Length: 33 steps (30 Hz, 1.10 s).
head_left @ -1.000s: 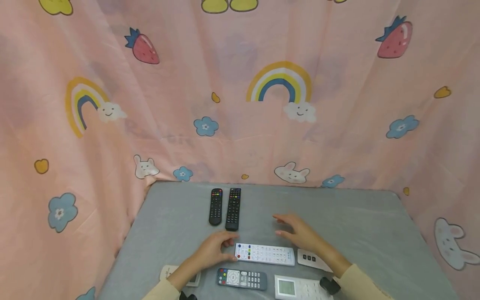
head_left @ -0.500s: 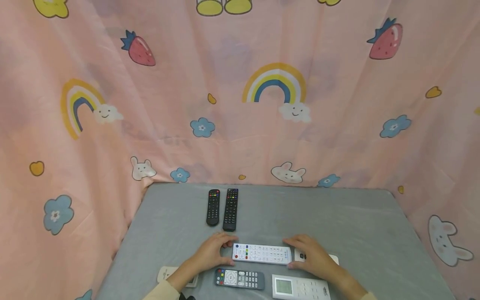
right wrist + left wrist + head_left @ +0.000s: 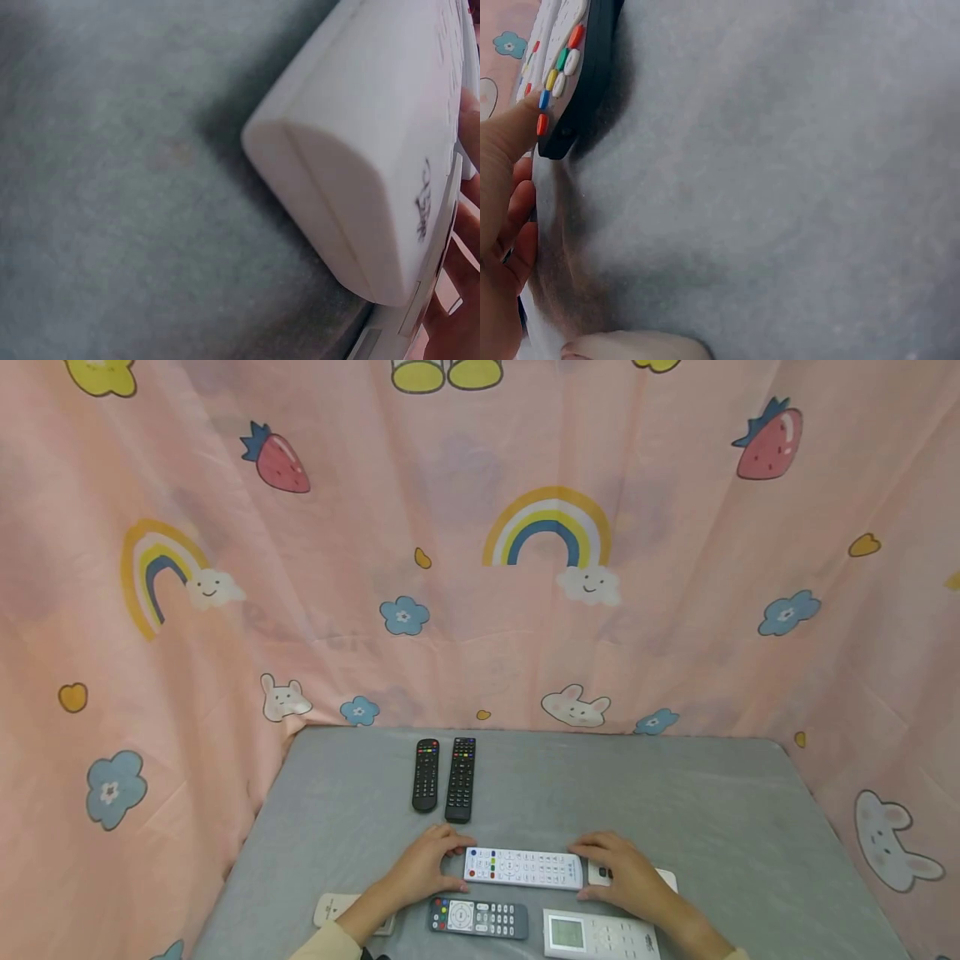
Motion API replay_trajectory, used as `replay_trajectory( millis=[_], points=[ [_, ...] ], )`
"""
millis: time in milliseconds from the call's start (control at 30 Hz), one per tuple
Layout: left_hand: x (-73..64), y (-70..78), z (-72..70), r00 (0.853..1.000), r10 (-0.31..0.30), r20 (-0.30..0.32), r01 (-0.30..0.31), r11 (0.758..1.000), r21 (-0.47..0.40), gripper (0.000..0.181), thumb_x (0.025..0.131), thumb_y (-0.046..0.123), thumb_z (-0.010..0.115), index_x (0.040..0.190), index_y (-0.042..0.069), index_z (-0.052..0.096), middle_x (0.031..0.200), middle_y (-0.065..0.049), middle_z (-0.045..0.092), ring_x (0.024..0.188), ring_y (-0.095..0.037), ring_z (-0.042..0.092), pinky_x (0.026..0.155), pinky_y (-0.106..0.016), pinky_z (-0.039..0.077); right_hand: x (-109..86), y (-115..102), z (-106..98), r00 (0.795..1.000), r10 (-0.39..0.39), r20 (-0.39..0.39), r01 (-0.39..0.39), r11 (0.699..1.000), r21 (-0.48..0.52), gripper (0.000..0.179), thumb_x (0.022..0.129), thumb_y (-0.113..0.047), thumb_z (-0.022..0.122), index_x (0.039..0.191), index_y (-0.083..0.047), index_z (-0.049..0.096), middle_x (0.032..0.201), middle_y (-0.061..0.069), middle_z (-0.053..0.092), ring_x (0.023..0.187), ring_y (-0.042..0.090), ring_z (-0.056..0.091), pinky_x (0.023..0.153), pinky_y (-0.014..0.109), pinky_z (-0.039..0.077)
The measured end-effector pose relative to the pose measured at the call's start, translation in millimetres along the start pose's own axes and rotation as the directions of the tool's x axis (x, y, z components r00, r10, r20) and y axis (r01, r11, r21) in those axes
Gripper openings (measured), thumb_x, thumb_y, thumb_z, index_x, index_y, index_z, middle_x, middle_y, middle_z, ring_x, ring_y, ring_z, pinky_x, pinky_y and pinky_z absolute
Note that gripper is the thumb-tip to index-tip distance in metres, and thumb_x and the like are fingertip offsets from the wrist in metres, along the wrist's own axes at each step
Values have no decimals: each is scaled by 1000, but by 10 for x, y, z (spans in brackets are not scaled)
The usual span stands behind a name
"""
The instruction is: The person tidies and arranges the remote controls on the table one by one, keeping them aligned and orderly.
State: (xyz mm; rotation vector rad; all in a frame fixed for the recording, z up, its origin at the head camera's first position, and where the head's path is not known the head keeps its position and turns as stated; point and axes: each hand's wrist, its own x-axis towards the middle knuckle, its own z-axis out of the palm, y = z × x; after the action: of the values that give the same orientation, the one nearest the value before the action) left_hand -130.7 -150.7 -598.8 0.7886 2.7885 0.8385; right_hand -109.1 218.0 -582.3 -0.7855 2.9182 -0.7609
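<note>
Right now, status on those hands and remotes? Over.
Left hand at left end of long white remote, right hand at right end; grip unclear. Remote on grey table. Close by: shorter white remote, partly hidden by right hand.

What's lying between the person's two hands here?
In the head view, the long white remote control lies between the left hand and the right hand; that hand partly hides a shorter white remote.

On one grey table (image 3: 720, 810) we list: rounded black remote (image 3: 425, 775); longer black remote (image 3: 461, 780), beside it; long white remote (image 3: 522, 868), crosswise; grey remote (image 3: 478, 917), near it; screened white remote (image 3: 601, 935); beige remote (image 3: 334, 907) and dark-buttoned white remote (image 3: 667, 878), both partly hidden.
</note>
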Motion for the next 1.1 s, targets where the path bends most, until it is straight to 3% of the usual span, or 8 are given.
replay_trajectory(
  millis=[233, 400, 500, 667, 867, 1100],
  points=[
    [13, 34, 0, 1000, 1, -21, -1, 1000, -18, 62, 67, 44, 86, 123, 23, 67, 95, 16, 58, 90, 2, 48, 81, -19, 49, -5, 15, 8, 1000, -12, -5, 12, 1000, -3, 62, 73, -58, 77, 125, -27, 67, 124, -10, 64, 113, 17, 60, 94, 46, 51],
    [44, 68, -50, 1000, -11, -8, 9, 986, -165, 63, 71, 33, 85, 127, 13, 65, 95, 10, 63, 87, 2, 52, 80, -18, 52, -5, 9, -16, 999, -28, -36, 27, 999, -21, 60, 73, -55, 78, 124, -26, 68, 123, -10, 66, 112, 17, 60, 93, 45, 52],
    [87, 93, -117, 999, -33, -16, 28, 971, -237, 65, 73, 27, 84, 131, 8, 63, 97, 6, 66, 86, 2, 56, 80, -18, 54, 24, -10, -67, 999, 3, -49, -4, 1000, -15, 62, 71, -54, 80, 124, -24, 68, 122, -10, 67, 112, 16, 60, 94, 46, 52],
    [177, 126, -203, 990, -67, -123, 26, 951, -309, 60, 75, 20, 83, 129, 3, 63, 100, -3, 71, 88, -4, 65, 80, -18, 57, 81, -68, -158, 993, 74, -97, -66, 994, 84, 62, 67, -45, 86, 122, -23, 70, 119, -12, 69, 110, 14, 61, 93, 43, 54],
    [278, 151, -203, 964, -186, -190, 82, 887, -454, 43, 80, 16, 79, 121, 3, 69, 99, -9, 76, 85, -6, 69, 74, -17, 58, 97, -114, -153, 979, 64, -196, -30, 985, 172, 58, 64, -35, 90, 116, -18, 72, 107, -11, 71, 99, 11, 64, 86, 34, 54],
    [411, 148, -264, 949, -227, -220, 95, 869, -485, 38, 81, 19, 80, 116, 8, 73, 97, -8, 77, 80, -5, 69, 69, -19, 58, 124, -156, -153, 974, 199, -106, -147, 917, 370, 58, 67, -41, 87, 118, -21, 69, 106, -8, 72, 96, 16, 69, 85, 37, 58]
  ],
)
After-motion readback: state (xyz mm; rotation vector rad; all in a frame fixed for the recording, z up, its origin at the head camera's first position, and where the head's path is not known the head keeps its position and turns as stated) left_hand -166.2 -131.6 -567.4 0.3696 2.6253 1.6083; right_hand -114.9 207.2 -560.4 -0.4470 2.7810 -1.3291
